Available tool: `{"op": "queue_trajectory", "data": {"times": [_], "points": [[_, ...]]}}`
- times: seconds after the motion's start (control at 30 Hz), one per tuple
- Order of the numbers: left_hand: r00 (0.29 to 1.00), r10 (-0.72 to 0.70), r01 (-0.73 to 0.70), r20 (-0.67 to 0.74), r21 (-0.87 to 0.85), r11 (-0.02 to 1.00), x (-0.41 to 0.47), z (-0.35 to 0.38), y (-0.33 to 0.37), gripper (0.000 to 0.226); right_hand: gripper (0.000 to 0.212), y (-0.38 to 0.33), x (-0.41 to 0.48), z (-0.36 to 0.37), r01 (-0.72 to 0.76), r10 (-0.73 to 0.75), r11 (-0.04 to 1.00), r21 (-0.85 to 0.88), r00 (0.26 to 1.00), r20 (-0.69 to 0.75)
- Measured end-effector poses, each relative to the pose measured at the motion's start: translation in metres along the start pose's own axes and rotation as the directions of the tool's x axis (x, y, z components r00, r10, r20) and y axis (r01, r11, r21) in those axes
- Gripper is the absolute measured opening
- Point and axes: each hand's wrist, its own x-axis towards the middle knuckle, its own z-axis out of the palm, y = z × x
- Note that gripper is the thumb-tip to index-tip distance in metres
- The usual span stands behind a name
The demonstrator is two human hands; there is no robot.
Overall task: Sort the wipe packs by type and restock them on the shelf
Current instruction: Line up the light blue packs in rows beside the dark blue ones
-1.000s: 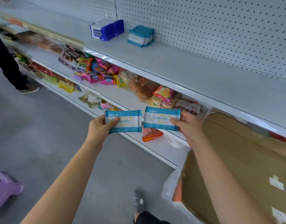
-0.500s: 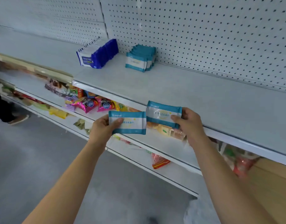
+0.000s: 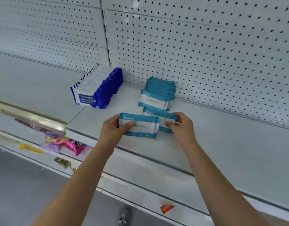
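My left hand (image 3: 115, 128) grips a teal-and-white wipe pack (image 3: 140, 127) by its left end. My right hand (image 3: 181, 126) grips a second teal pack (image 3: 165, 117) by its right end; that pack lies partly behind the first. Both packs hover over the white top shelf (image 3: 222, 136), just in front of a row of matching teal packs (image 3: 158, 93) that stands against the pegboard. To the left of that row stands a row of dark blue-and-white wipe packs (image 3: 99, 88).
The white pegboard back wall (image 3: 205, 54) rises behind the shelf. Lower shelves (image 3: 140, 185) at the left carry colourful snack bags (image 3: 70, 144). A small red packet (image 3: 166, 207) lies on a lower shelf. The grey floor (image 3: 26, 185) is at the bottom left.
Both hands have lifted the two teal packs up and forward from below the shelf edge to above the top shelf. The packs now overlap, close to the teal row.
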Motion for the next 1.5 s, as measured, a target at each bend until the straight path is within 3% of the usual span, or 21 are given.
{"op": "queue_trajectory", "data": {"times": [0.1, 0.27, 0.33, 0.4, 0.5, 0.57, 0.7, 0.8, 0.93, 1.07, 1.27, 1.33, 1.43, 1.5], "points": [[0.998, 0.034, -0.036, 0.055, 0.043, 0.998, 0.048, -0.006, 0.005, 0.016, 0.029, -0.006, 0.030, 0.031, 0.064, -0.076, 0.981, -0.185, 0.995, -0.062], [0.988, 0.118, -0.130, 0.101, 0.117, 0.985, 0.116, 0.007, 0.002, 0.025, 0.039, -0.013, 0.063, 0.057, 0.157, -0.255, 0.923, -0.350, 0.933, -0.255], [0.989, 0.116, -0.124, 0.095, 0.091, 0.988, 0.131, 0.021, 0.001, 0.034, 0.047, -0.013, 0.065, 0.064, 0.100, -0.183, 0.962, -0.255, 0.927, -0.326], [0.986, 0.104, -0.109, 0.130, 0.026, 0.994, 0.138, 0.034, 0.001, 0.046, 0.052, -0.014, 0.059, 0.069, 0.064, -0.080, 0.996, -0.055, 0.930, -0.359], [0.979, 0.096, -0.093, 0.177, -0.026, 0.995, 0.143, 0.050, -0.003, 0.053, 0.064, -0.009, 0.051, 0.077, -0.006, 0.070, 0.978, 0.208, 0.951, -0.302], [0.977, 0.118, -0.110, 0.178, -0.054, 0.992, 0.144, 0.056, -0.009, 0.053, 0.079, -0.012, 0.053, 0.082, -0.003, 0.068, 0.962, 0.272, 0.971, -0.228], [0.967, 0.081, -0.070, 0.243, -0.053, 0.996, 0.149, 0.070, -0.004, 0.077, 0.089, -0.020, 0.075, 0.090, 0.057, -0.016, 0.982, 0.183, 0.976, -0.215], [0.957, 0.104, -0.097, 0.270, -0.039, 0.995, 0.149, 0.077, -0.002, 0.075, 0.090, -0.016, 0.086, 0.086, 0.071, -0.044, 0.988, 0.136, 0.980, -0.196], [0.961, 0.119, -0.124, 0.249, 0.005, 0.992, 0.146, 0.081, 0.001, 0.069, 0.095, -0.010, 0.088, 0.067, 0.106, -0.101, 0.992, 0.063, 0.993, -0.066], [0.967, 0.118, -0.149, 0.224, 0.123, 0.981, 0.146, 0.082, 0.004, 0.067, 0.102, -0.006, 0.086, 0.054, 0.144, -0.145, 0.989, -0.029, 0.989, -0.041], [0.996, 0.065, -0.080, 0.055, 0.353, 0.932, 0.125, 0.067, 0.003, 0.095, 0.091, -0.004, 0.071, 0.040, 0.073, -0.074, 0.997, 0.017, 0.997, 0.035], [0.998, 0.056, -0.059, 0.018, 0.369, 0.928, 0.116, 0.062, 0.003, 0.093, 0.078, -0.012, 0.061, 0.034, 0.039, -0.039, 0.999, 0.029, 0.999, 0.026], [0.998, 0.070, -0.068, 0.009, 0.367, 0.928, 0.097, 0.055, 0.006, 0.082, 0.097, -0.020, 0.041, 0.023, -0.030, 0.029, 0.999, -0.030, 0.999, -0.023], [0.997, 0.074, -0.075, 0.016, 0.345, 0.935, 0.081, 0.050, 0.008, 0.076, 0.094, -0.019, 0.028, 0.017, -0.054, 0.052, 0.997, -0.046, 0.998, -0.031]]}}
